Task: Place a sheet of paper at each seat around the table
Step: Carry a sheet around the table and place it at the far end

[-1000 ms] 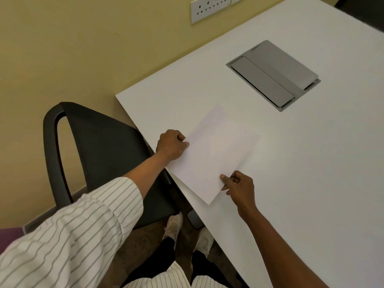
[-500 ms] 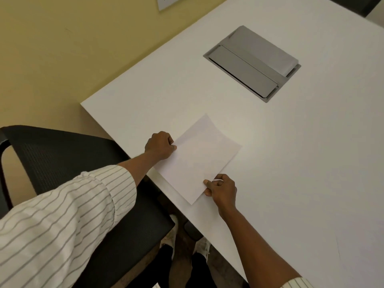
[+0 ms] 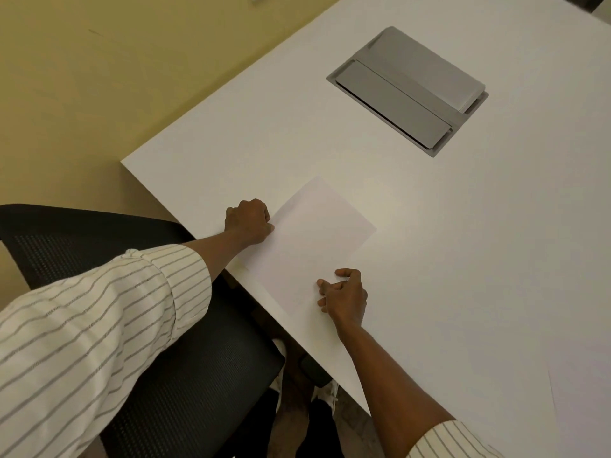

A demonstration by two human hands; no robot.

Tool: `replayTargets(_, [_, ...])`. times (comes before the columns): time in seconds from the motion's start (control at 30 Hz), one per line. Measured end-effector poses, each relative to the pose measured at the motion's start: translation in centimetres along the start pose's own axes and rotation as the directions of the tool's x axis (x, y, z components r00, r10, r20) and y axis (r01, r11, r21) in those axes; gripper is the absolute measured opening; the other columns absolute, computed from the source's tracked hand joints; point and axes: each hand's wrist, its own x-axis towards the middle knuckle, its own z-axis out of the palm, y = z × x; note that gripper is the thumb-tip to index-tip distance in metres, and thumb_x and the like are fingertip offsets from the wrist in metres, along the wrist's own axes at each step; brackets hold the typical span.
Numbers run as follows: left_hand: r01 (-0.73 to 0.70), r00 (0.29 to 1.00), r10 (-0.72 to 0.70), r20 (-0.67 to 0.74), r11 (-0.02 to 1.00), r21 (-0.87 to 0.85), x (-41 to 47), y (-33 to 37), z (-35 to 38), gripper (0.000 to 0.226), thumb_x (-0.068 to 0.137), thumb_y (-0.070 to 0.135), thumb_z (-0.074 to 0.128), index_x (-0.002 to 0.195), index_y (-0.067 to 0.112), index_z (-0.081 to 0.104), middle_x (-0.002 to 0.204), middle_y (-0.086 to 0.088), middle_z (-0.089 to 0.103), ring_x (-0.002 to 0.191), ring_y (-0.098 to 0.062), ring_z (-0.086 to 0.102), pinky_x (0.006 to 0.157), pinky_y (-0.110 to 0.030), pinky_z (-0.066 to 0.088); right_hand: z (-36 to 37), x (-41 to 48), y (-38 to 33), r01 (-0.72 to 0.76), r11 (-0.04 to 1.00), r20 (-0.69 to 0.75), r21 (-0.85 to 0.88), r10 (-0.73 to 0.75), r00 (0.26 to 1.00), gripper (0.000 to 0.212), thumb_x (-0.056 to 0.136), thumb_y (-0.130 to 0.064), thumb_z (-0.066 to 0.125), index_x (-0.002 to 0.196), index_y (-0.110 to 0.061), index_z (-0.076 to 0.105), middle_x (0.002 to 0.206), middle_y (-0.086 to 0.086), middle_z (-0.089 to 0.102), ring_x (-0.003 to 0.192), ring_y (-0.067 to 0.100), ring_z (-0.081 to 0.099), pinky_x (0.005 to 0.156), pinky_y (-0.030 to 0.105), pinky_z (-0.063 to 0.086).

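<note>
A sheet of paper (image 3: 307, 246) lies flat near the near-left edge of the white table (image 3: 463, 259), in front of a black chair (image 3: 185, 375). The left hand (image 3: 248, 221), curled closed, pinches its left edge. The right hand (image 3: 344, 297) rests loosely half-open at its near corner, fingertips touching the paper.

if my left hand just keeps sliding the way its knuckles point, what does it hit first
Only the sheet of paper, which the left hand already touches at its edge. Beyond that the white table looks bare; the grey cable box probably sits off that line.
</note>
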Motion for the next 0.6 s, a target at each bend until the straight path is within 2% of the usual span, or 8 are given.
replayTargets(0.1, [-0.013, 1.0, 0.013, -0.001, 1.0, 0.027, 0.6, -0.2, 0.0, 0.014, 0.091, 0.031, 0.075, 0.093, 0.022, 0.065, 0.11, -0.005, 0.074, 0.108, -0.032, 0.067, 0.105, -0.042, 0.043, 0.5, 0.3, -0.3, -0.018, 0.996, -0.033, -0.085, 0.015, 0.999, 0.041, 0.089, -0.032, 0.085, 0.115, -0.03, 0.053, 0.068, -0.002, 0.077, 0.054, 0.014, 0.075, 0.084, 0.04, 0.063])
replayTargets(0.2, [-0.017, 1.0, 0.017, -0.003, 0.999, 0.046, 1.2, -0.3, -0.3, 0.013, 0.09, 0.03, 0.075, 0.094, 0.021, 0.065, 0.108, -0.006, 0.074, 0.106, -0.033, 0.068, 0.105, -0.041, 0.043, 0.8, 0.5, -0.9, -0.036, 0.988, -0.06, -0.15, 0.027, 0.998, 0.041, 0.09, -0.037, 0.082, 0.114, -0.031, 0.05, 0.068, -0.002, 0.076, 0.053, 0.013, 0.074, 0.076, 0.033, 0.058])
replayTargets(0.4, [-0.033, 0.999, 0.034, -0.005, 0.983, 0.179, 2.2, -0.3, -0.6, 0.022, 0.089, 0.035, 0.074, 0.101, 0.017, 0.067, 0.108, -0.008, 0.073, 0.105, -0.034, 0.069, 0.103, -0.041, 0.04, 1.3, 1.0, -1.5, -0.055, 0.984, -0.08, -0.171, 0.042, 0.996, 0.04, 0.092, -0.043, 0.078, 0.114, -0.031, 0.048, 0.068, -0.001, 0.075, 0.067, 0.022, 0.077, 0.078, 0.036, 0.056])
replayTargets(0.5, [-0.03, 0.999, 0.039, -0.033, 0.969, 0.246, 2.4, -0.2, -0.6, 0.03, 0.092, 0.036, 0.073, 0.111, 0.014, 0.067, 0.109, -0.009, 0.074, 0.107, -0.034, 0.07, 0.105, -0.042, 0.04, 1.2, 1.1, -1.5, -0.051, 0.982, -0.078, -0.184, 0.037, 0.996, 0.038, 0.092, -0.044, 0.077, 0.114, -0.031, 0.048, 0.063, -0.003, 0.073, 0.064, 0.02, 0.076, 0.072, 0.034, 0.052])
replayTargets(0.6, [-0.016, 0.999, 0.029, -0.046, 0.962, 0.271, 2.5, 0.1, -0.6, 0.026, 0.091, 0.033, 0.073, 0.108, 0.014, 0.069, 0.105, -0.009, 0.075, 0.104, -0.033, 0.071, 0.105, -0.042, 0.04, 1.3, 1.2, -1.4, -0.04, 0.98, -0.072, -0.193, 0.027, 0.997, 0.037, 0.092, -0.044, 0.076, 0.113, -0.031, 0.049, 0.064, -0.003, 0.073, 0.064, 0.02, 0.076, 0.077, 0.035, 0.056])
